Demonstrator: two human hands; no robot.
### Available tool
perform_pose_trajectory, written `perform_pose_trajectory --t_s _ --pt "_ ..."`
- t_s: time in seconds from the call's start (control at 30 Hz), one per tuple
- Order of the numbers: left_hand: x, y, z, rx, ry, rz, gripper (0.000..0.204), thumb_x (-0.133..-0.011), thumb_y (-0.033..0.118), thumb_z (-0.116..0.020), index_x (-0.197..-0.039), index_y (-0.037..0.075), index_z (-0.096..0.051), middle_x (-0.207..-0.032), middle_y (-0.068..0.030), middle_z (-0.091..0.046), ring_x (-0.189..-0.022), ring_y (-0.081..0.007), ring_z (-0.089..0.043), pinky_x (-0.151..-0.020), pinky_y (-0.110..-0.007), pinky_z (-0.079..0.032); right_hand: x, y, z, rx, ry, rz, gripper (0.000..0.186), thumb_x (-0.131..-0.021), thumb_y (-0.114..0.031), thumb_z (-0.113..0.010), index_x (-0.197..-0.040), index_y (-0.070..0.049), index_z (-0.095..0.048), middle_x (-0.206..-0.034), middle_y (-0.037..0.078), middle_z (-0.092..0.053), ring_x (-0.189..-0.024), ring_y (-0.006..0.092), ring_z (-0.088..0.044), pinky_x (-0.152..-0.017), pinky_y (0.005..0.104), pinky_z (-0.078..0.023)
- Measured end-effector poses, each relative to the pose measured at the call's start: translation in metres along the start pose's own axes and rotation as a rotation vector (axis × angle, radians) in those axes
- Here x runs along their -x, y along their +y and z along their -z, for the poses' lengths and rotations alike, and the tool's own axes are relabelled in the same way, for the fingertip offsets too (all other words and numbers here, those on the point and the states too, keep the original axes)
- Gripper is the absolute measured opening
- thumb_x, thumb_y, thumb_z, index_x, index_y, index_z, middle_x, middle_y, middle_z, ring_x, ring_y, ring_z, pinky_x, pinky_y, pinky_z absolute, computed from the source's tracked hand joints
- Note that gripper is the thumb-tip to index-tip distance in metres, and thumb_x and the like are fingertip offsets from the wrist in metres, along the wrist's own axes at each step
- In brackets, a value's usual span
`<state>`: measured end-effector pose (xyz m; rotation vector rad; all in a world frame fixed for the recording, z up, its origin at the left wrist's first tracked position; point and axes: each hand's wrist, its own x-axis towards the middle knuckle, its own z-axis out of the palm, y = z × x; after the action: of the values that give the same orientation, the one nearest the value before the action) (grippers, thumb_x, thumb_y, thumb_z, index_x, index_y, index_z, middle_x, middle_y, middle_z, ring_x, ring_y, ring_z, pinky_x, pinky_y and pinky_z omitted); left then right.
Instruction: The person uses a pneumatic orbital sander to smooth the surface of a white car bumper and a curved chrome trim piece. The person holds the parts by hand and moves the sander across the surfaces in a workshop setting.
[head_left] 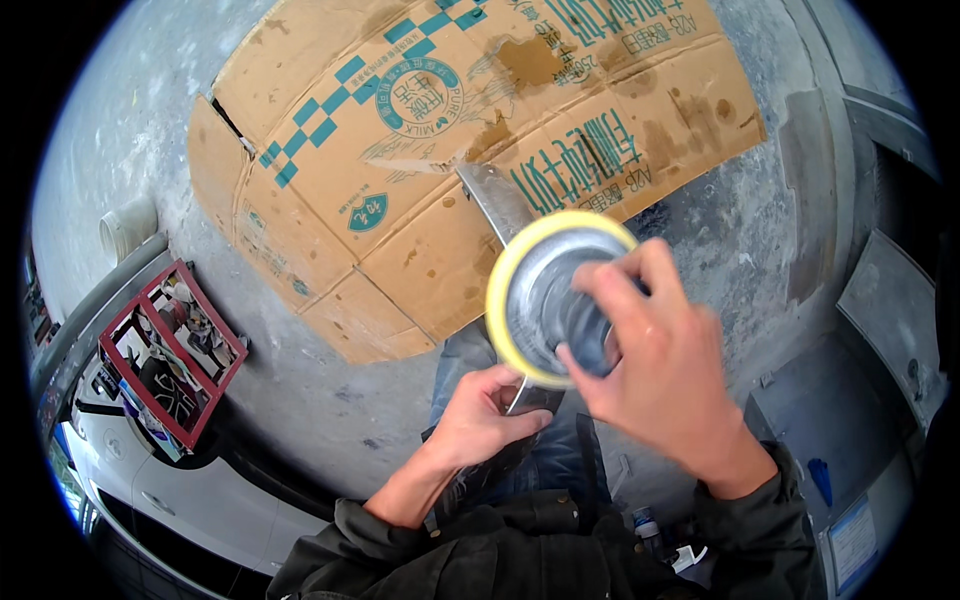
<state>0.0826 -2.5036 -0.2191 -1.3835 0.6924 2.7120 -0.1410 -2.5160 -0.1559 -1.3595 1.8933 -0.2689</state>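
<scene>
My left hand [478, 418] is closed around the near end of a long, flat metal strip [497, 200], thumb along its side. The strip points away from me over the cardboard, and its middle is hidden. My right hand [660, 355] grips a round grey disc with a yellow rim [520, 300]. Fingers and thumb pinch its dark, raised middle. The disc is tilted and lies across the strip in this view; whether the two touch I cannot tell. Beyond both hands a flattened brown cardboard box [330, 220] with teal print and damp stains lies on the floor.
A red-framed cart [195, 395] full of small items stands at the left, beside a white car [210, 500]. Farther back is a white bucket [130, 228]. Grey panels [893, 310] stand at the right, above a blue item [820, 480]. The concrete floor [330, 415] is stained.
</scene>
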Motion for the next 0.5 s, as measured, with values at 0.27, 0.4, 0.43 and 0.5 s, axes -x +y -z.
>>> perform_pose_trajectory --t_s 0.27,0.4,0.43,0.5 --pt "0.000 -0.006 0.004 -0.108 -0.014 0.010 0.049 -0.086 -0.013 -0.071 -0.133 -0.003 -0.063 -0.114 -0.0005 -0.070 -0.100 -0.0054 -0.063 -0.087 -0.024 -0.052 -0.001 -0.001 0.000 -0.009 -0.006 -0.017 0.048 -0.068 -0.007 -0.087 -0.110 -0.011 -0.065 -0.104 0.007 -0.056 -0.058 0.0170 -0.062 -0.058 0.0331 -0.053" --pt "0.009 0.000 0.010 0.005 -0.026 0.045 0.047 -0.086 -0.014 -0.071 -0.131 -0.002 -0.064 -0.112 0.0006 -0.070 -0.099 -0.0052 -0.063 -0.086 -0.023 -0.051 -0.015 0.021 0.006 0.033 0.138 -0.107 0.048 -0.068 -0.006 -0.087 -0.110 -0.011 -0.064 -0.102 0.007 -0.056 -0.061 0.0193 -0.062 -0.058 0.0354 -0.052" --pt "0.010 0.000 0.013 0.017 -0.050 0.046 0.047 -0.086 -0.015 -0.071 -0.131 -0.002 -0.064 -0.112 0.0009 -0.069 -0.099 -0.0051 -0.063 -0.086 -0.023 -0.050 -0.015 0.021 0.014 0.018 0.119 -0.150 0.048 -0.068 -0.007 -0.087 -0.111 -0.011 -0.063 -0.102 0.007 -0.055 -0.064 0.0205 -0.065 -0.059 0.0369 -0.053" --pt "0.012 0.000 0.017 0.043 -0.099 0.049 0.046 -0.086 -0.015 -0.071 -0.130 -0.002 -0.064 -0.111 0.0016 -0.069 -0.099 -0.0049 -0.062 -0.087 -0.023 -0.050 -0.012 0.018 0.023 0.014 0.102 -0.176 0.049 -0.068 -0.007 -0.088 -0.111 -0.011 -0.064 -0.099 0.006 -0.055 -0.063 0.0181 -0.065 -0.059 0.0359 -0.052"
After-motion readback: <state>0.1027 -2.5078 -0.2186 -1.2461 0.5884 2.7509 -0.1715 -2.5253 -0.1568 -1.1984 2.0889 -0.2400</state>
